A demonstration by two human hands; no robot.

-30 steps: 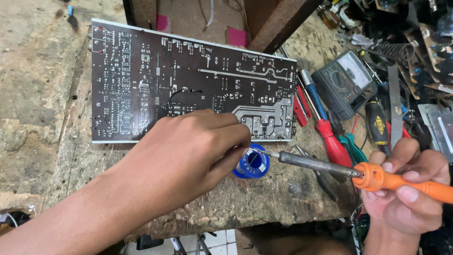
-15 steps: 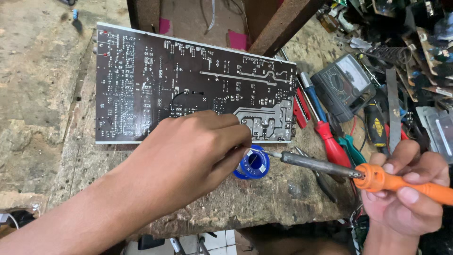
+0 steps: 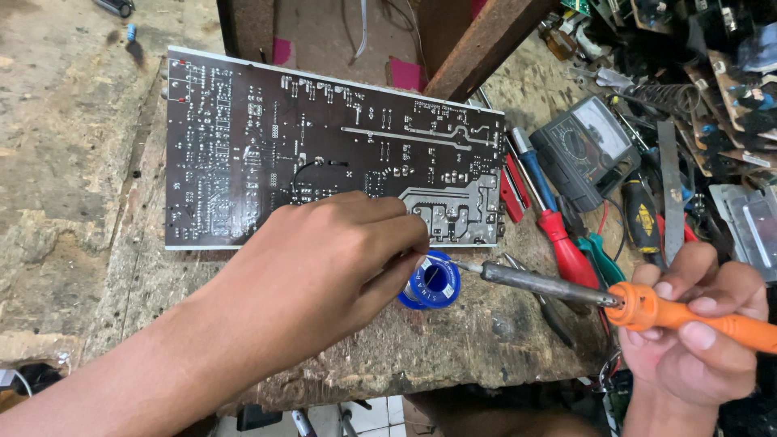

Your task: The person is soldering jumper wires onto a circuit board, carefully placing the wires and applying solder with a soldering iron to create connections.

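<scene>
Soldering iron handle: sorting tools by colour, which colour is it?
Orange, clearest in the head view.

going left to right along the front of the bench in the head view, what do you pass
left hand → blue solder spool → soldering iron with its orange handle → right hand

Hands: two, left hand (image 3: 324,267) and right hand (image 3: 700,340)
Soldering irons: one soldering iron (image 3: 647,306), gripped by the right hand
Solder spools: one blue solder spool (image 3: 433,281), at the left hand's fingertips
Circuit boards: one dark circuit board (image 3: 324,154), just beyond the left hand
Multimeters: one grey multimeter (image 3: 584,150), beyond the right hand
Red-handled screwdrivers: one red-handled screwdriver (image 3: 566,251), between the two grips
</scene>
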